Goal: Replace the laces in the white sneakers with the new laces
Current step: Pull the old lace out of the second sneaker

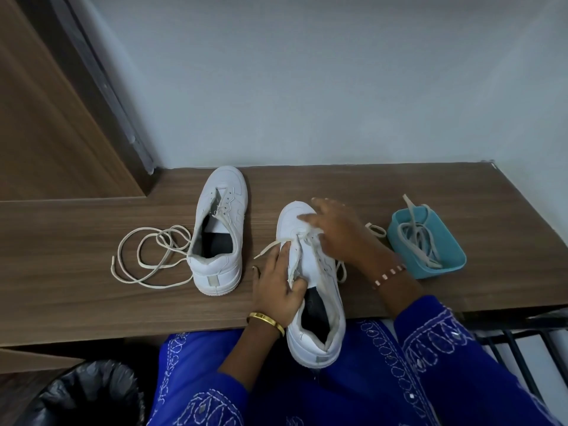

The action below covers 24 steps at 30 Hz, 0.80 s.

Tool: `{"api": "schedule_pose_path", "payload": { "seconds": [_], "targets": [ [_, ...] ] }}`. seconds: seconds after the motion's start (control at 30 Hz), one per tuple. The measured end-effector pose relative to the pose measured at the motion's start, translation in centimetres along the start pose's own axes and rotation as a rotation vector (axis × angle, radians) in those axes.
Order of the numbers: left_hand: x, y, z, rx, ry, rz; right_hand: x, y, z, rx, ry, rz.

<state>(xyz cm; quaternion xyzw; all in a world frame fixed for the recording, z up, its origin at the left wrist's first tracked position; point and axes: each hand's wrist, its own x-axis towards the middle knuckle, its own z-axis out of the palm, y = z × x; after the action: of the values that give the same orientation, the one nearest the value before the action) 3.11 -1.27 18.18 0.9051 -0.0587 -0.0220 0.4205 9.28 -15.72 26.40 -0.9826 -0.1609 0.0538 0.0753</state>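
Both hands on near sneaker (310, 265), relacing in progress.
Left hand (278, 285) grips its collar edge, thumb inside the opening; right hand (333, 232) over the eyelets, fingers blurred, can't tell if pinching the lace (267, 248). Heel overhangs worktop (92, 235) edge. Far sneaker (219, 229) unlaced, loose lace (147, 256) beside it. More laces in blue tub (425, 241), right.

Left hand (278, 282) curls its grip downward, thumb tucked; right hand (333, 232) reaches forward, fingers blurred.
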Motion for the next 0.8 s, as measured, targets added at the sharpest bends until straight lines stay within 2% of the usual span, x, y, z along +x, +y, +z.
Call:
{"api": "schedule_pose_path", "payload": {
  "seconds": [0.17,0.23,0.27,0.33,0.4,0.5,0.6,0.7,0.8],
  "targets": [
    [0.0,0.0,0.0,-0.008,-0.001,0.0,0.1,0.1,1.4,-0.255,0.062,-0.018],
    [0.0,-0.1,0.0,-0.005,-0.006,-0.006,0.1,0.2,1.3,-0.223,0.039,-0.025],
    [0.0,-0.1,0.0,-0.003,-0.013,-0.014,0.2,0.2,1.1,-0.097,0.02,-0.012],
    [0.0,0.0,0.0,0.001,-0.027,-0.025,0.1,-0.3,-0.1,0.345,-0.079,0.1],
    [0.0,0.0,0.0,0.005,-0.032,-0.025,0.1,-0.6,-1.6,0.676,-0.101,0.201],
    [0.0,-0.2,0.1,0.007,-0.028,-0.015,0.0,-0.5,-3.9,1.01,0.028,0.283],
    [0.0,-0.3,0.0,-0.009,-0.026,-0.018,0.3,-0.3,-5.1,1.274,0.152,0.27],
    [0.0,0.1,0.0,-0.017,-0.03,-0.02,1.0,-1.0,-5.0,1.659,0.206,0.276],
    [0.1,0.3,0.0,0.017,-0.032,-0.025,1.8,-1.4,-4.2,1.78,0.258,0.255]
  ]
}}
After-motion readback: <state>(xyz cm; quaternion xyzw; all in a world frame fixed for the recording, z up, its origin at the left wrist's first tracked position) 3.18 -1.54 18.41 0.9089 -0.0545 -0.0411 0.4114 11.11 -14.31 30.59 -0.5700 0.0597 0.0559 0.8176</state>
